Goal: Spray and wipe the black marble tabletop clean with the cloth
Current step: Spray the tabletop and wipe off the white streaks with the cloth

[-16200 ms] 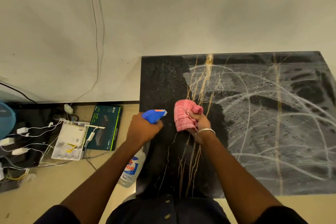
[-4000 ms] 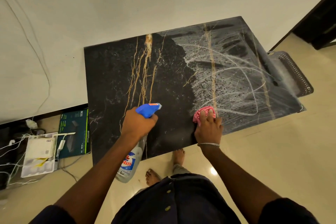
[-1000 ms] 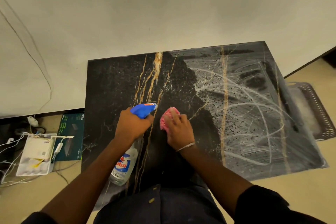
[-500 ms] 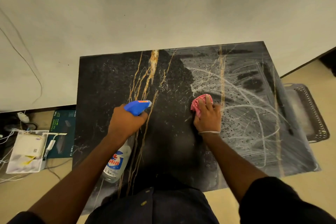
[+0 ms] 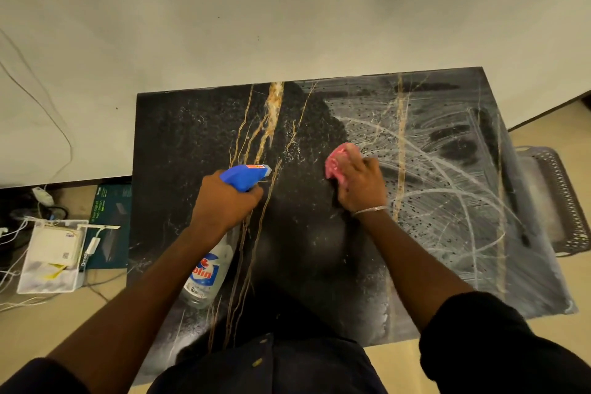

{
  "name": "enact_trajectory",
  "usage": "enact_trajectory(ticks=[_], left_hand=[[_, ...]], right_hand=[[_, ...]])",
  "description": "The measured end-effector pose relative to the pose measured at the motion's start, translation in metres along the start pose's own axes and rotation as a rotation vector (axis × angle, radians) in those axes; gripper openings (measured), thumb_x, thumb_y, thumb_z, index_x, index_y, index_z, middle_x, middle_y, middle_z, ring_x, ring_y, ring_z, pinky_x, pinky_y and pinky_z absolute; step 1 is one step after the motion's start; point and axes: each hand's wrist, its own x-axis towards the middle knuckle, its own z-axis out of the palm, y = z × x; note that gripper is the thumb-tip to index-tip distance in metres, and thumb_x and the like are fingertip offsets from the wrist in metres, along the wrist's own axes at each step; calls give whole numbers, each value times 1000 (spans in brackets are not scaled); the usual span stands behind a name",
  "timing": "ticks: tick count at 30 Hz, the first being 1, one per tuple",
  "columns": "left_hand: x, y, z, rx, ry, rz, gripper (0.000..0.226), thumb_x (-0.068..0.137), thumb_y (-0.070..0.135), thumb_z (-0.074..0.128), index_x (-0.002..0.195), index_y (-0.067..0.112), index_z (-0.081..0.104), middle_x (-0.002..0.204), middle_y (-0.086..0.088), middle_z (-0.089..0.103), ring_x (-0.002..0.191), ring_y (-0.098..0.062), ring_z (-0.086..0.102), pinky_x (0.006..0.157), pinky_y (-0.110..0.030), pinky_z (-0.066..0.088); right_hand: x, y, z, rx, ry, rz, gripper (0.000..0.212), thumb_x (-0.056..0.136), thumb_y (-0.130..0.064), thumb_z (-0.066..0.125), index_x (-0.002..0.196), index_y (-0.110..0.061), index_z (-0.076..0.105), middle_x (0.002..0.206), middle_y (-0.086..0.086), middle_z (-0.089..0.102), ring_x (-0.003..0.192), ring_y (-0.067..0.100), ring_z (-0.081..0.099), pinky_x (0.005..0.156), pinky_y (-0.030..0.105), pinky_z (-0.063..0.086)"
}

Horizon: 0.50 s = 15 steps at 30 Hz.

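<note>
We see the pink cloth (image 5: 335,165) bunched up near the middle of the black marble worktop (image 5: 192,144), right where its dark left half meets the white-smeared, streaky right half. The right hand (image 5: 359,187) lies on top of the cloth, its fingers (image 5: 367,163) close together and bent over the wad, pressing it to the stone. The cloth pokes out ahead and to the left of them. A thin bangle (image 5: 371,210) circles that wrist.

Above the worktop's gold veins, the left hand (image 5: 224,201) grips the neck of a clear spray bottle (image 5: 204,272) with a blue head. On its label we can read only the letters "olin".

On the floor left of the worktop lie a green box (image 5: 110,227), its print too small for us to read, and a white tray (image 5: 51,256) among cables. Right of the worktop sits a dark mesh basket (image 5: 559,201).
</note>
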Motion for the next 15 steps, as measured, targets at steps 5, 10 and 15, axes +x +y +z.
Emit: enact_trajectory(ticks=[5,10,15], left_hand=[[14,-2,1,-4,-14,1,14,82,11,67,89,2,59,69,-11,58,60,-17,55,63,-22,47],[22,3,5,-4,1,-6,14,81,12,67,86,2,59,68,-16,58,60,-21,54,65,-32,50],[29,11,2,34,15,32,12,82,11,66,86,2,60,69,-17,58,61,-21,54,65,-31,49]], right_hand=[[20,11,-4,-14,-26,451,56,79,-28,54,133,-22,47,153,7,35,123,40,41,95,41,39],[30,-73,5,82,113,190,45,77,-16,65,121,-18,59,138,11,51,105,34,46,83,37,44],[54,-98,12,112,-16,-194,50,85,-31,58,133,-22,52,150,7,41,111,32,43,88,39,43]])
